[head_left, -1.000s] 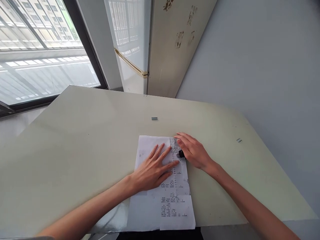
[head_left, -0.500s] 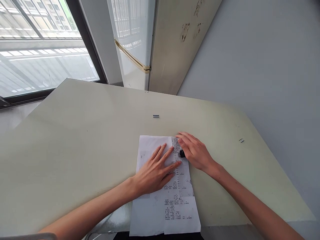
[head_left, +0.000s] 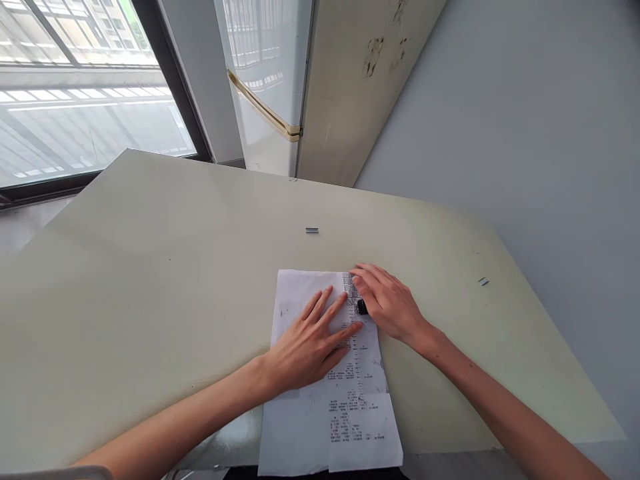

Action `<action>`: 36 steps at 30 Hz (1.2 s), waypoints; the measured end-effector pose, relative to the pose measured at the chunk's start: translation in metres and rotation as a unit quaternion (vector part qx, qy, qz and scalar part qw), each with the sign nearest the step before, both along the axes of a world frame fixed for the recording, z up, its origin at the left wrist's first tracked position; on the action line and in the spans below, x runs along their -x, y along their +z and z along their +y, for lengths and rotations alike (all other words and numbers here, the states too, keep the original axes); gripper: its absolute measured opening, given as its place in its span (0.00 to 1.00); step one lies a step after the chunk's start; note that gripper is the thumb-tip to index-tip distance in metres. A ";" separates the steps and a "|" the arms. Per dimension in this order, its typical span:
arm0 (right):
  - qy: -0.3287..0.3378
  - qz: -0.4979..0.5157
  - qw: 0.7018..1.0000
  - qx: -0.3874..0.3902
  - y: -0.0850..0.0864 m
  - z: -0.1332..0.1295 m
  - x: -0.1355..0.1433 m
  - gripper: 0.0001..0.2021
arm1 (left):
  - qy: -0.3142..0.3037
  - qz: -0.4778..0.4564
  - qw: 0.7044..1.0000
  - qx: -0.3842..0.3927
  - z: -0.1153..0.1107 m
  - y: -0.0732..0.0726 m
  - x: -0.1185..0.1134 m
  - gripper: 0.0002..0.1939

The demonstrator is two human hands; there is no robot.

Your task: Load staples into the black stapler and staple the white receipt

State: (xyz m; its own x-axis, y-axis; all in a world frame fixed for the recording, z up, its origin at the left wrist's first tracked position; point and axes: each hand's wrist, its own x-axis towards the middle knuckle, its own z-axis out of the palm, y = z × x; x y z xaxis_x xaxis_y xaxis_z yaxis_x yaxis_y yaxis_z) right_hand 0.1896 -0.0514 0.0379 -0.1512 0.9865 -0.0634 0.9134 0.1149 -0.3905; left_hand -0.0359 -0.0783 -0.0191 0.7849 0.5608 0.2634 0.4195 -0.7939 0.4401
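Note:
A long white printed paper (head_left: 295, 433) lies on the pale table, its lower end at the near edge. My left hand (head_left: 313, 343) rests flat on the middle of it with fingers spread. At the paper's upper right, my right hand (head_left: 387, 300) is curled round a small black object (head_left: 361, 307), its thumb and fingers bent over it. Most of that object is hidden under the hand. Dark dense marks (head_left: 349, 283) show on the paper beside the right fingertips.
Two small metallic pieces lie on the table (head_left: 200, 220), one (head_left: 312, 231) beyond the paper and another (head_left: 483, 282) to the right. Behind stands a white fridge (head_left: 270, 47) with a gold handle, a window at left and a grey wall at right.
My right hand and the black object have shifted very slightly to the left. My left hand holds its place on the paper. The camera view has moved a little.

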 end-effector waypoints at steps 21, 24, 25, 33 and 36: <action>-0.039 0.081 0.995 0.045 0.009 -0.002 -0.005 0.25 | -0.002 0.006 1.000 0.018 -0.002 0.005 0.002 0.26; -0.037 0.086 0.995 0.042 0.011 -0.002 -0.004 0.26 | -0.002 0.002 1.000 0.022 -0.002 0.005 0.002 0.26; -0.038 0.086 0.995 0.041 0.011 -0.002 -0.004 0.26 | -0.004 0.001 1.000 0.022 -0.002 0.005 0.002 0.26; -0.034 0.064 0.996 0.045 0.010 -0.002 -0.006 0.25 | -0.010 0.003 1.000 0.023 -0.002 0.006 0.001 0.26; -0.029 0.044 0.998 0.035 0.008 -0.003 -0.006 0.25 | -0.009 -0.001 1.000 0.024 -0.002 0.006 0.001 0.27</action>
State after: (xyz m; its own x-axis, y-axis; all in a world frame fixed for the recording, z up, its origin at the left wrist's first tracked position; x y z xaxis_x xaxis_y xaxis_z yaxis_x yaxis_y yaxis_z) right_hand 0.1960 -0.0540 0.0457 -0.1010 0.9874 -0.1219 0.8794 0.0313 -0.4750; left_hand -0.0372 -0.0806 -0.0135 0.7949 0.5581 0.2380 0.4044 -0.7798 0.4778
